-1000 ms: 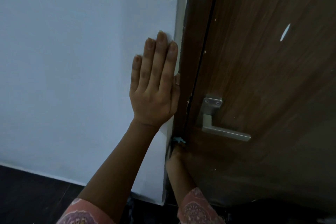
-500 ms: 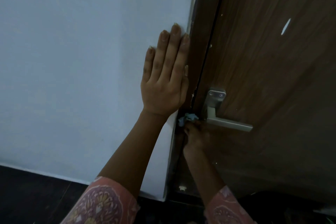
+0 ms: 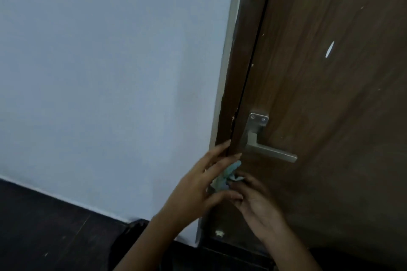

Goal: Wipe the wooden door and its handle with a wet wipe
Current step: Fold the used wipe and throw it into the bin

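Observation:
The brown wooden door (image 3: pixel 326 99) fills the right side, closed against its dark frame (image 3: pixel 240 77). Its silver lever handle (image 3: pixel 269 152) sticks out to the right from a square plate. Just below and left of the handle, a crumpled pale blue wet wipe (image 3: pixel 225 175) sits between both hands. My right hand (image 3: pixel 256 202) grips the wipe from the right. My left hand (image 3: pixel 202 185) has its fingers spread around the wipe's left side and touches it, its fingertips near the door's edge.
A pale blue-white wall (image 3: pixel 110 83) covers the left. A dark floor (image 3: pixel 44 226) runs along the bottom, met by a white skirting line. White specks and a white chip (image 3: pixel 329 49) mark the door's surface.
My left hand has come off the wall and dropped down to the wipe. My right hand with the wipe has moved from the door edge to just under the handle.

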Demonstrator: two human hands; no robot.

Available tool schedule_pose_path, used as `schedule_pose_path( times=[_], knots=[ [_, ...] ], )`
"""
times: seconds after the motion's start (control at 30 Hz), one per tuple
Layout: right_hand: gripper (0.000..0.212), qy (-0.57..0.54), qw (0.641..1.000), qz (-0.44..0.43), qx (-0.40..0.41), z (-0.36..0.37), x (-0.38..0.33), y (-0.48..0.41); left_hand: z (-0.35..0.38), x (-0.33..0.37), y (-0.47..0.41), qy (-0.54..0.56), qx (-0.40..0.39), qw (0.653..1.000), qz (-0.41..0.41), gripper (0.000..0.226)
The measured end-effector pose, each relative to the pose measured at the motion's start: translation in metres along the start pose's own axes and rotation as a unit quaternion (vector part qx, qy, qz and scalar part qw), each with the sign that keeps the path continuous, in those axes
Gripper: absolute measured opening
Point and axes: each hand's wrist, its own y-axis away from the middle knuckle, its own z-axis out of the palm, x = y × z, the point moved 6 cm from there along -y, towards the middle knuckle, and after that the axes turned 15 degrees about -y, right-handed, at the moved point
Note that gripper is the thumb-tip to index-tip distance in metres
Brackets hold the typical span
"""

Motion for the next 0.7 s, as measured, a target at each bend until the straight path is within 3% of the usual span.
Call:
schedule_pose_path(
  times=[0.07, 0.17, 0.3, 0.43, 0.57, 0.7],
  knots=[
    [0.023, 0.031, 0.999, -0.01, -0.035, 0.011, 0.002, 0.008, 0.01, -0.005, 0.016, 0.055, -0.029, 0.997, -0.038, 0.062],
    [0.021, 0.085, 0.994, -0.011, -0.066, 0.023, 0.017, 0.01, 0.007, -0.02, 0.041, 0.102, -0.006, 0.986, -0.133, 0.056],
    [0.026, 0.186, 0.977, -0.02, -0.099, 0.043, 0.048, 0.004, -0.013, -0.043, 0.085, 0.142, 0.033, 0.944, -0.295, 0.053],
    [0.031, 0.273, 0.95, -0.016, -0.15, 0.068, 0.09, -0.005, -0.038, -0.062, 0.138, 0.166, 0.081, 0.89, -0.416, 0.034],
    [0.031, 0.364, 0.911, -0.026, -0.192, 0.087, 0.136, -0.018, -0.048, -0.094, 0.188, 0.131, 0.084, 0.852, -0.499, 0.016],
    [0.018, 0.482, 0.845, -0.063, -0.223, 0.099, 0.181, -0.036, -0.041, -0.134, 0.226, 0.068, 0.058, 0.82, -0.566, 0.008]
  ],
)
